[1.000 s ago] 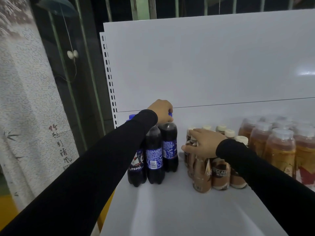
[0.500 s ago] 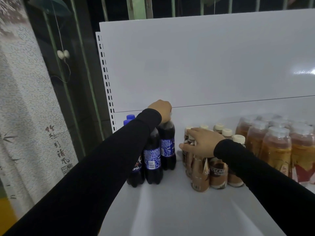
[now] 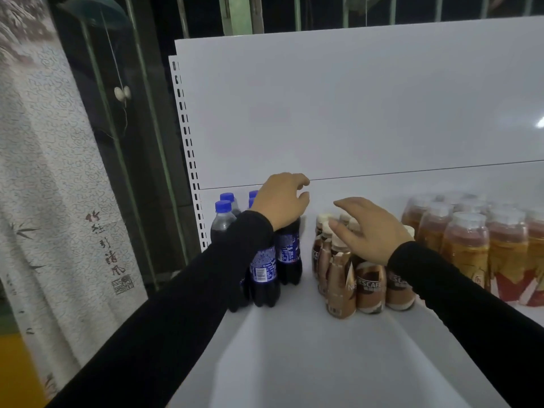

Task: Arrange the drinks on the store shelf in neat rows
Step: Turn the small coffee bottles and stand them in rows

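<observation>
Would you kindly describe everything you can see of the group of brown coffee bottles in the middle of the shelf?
The brown coffee bottles stand upright in a tight cluster on the white shelf, between the dark cola bottles and the orange-labelled bottles. They look like small plastic bottles with cream caps and brown wraps; two front labels read Nescafe. The front row looks slightly uneven. The right hand hovers over the caps, fingers spread; whether it touches them is unclear. The exact count is hidden by the hand.

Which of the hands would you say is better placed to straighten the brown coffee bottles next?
The right hand, probably: it hovers open directly over the coffee bottles, while the left hand sits over the cola bottles.
</observation>
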The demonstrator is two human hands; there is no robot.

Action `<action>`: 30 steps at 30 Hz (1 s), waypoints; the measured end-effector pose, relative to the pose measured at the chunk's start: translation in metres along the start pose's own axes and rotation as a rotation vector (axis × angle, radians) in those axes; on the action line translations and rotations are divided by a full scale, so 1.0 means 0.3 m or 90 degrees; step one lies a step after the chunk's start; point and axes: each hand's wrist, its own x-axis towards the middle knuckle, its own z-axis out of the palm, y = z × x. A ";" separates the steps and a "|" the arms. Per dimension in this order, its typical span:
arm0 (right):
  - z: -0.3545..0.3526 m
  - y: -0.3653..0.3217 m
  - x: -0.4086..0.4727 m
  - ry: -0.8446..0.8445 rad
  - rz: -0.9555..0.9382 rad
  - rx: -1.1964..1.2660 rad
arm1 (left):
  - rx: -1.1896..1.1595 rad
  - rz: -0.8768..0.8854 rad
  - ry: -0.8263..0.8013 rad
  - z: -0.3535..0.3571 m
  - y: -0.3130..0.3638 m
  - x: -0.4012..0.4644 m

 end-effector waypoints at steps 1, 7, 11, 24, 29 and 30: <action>-0.005 0.008 -0.022 0.014 0.000 -0.001 | -0.048 -0.013 0.010 0.015 0.014 -0.035; -0.034 0.036 -0.149 0.032 0.000 -0.035 | -0.197 -0.106 -0.012 0.150 0.095 -0.201; -0.039 0.054 -0.226 0.029 -0.003 -0.079 | -0.244 -0.179 -0.003 0.240 0.148 -0.239; 0.030 0.103 -0.405 -0.023 0.026 0.077 | -0.357 -0.320 0.048 0.325 0.207 -0.300; 0.083 0.056 -0.427 -0.074 0.079 0.195 | -0.444 -0.334 0.083 0.295 0.180 -0.356; 0.090 0.042 -0.430 -0.089 0.095 0.233 | -0.460 -0.332 0.084 0.284 0.174 -0.366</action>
